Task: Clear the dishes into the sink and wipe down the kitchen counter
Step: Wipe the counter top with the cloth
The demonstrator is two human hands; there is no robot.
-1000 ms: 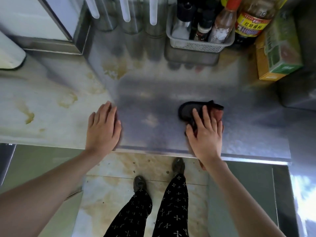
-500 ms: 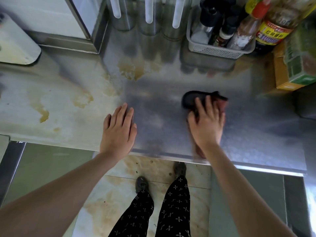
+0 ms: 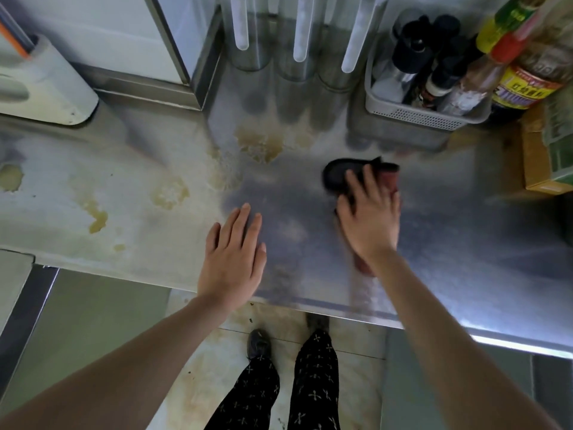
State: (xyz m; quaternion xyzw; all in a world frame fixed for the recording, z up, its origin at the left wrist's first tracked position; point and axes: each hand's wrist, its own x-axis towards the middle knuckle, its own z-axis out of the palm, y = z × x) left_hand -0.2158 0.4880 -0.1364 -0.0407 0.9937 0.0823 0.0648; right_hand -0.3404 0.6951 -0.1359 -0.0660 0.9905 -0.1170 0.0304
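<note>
Black-and-red cloth (image 3: 344, 175) on grey steel counter (image 3: 434, 237) with yellow-brown stains (image 3: 260, 144); black trousers (image 3: 314, 383) with white crosses

My right hand (image 3: 370, 218) presses flat, fingers straight, on a dark cloth (image 3: 341, 173) on the steel counter (image 3: 465, 243). My left hand (image 3: 232, 259) lies flat on the counter near its front edge. Yellowish stains (image 3: 260, 144) mark the surface to the left. A basket (image 3: 424, 114) of bottles (image 3: 465, 85) stands at the back.

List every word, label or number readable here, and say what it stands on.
Large brown sauce bottle with red-and-yellow label: Chinese characters, too blurred to read.
Yellow-green bottle label: small print, unreadable.
Green-and-orange cardboard box: print blurred.
No text here is legible.
</note>
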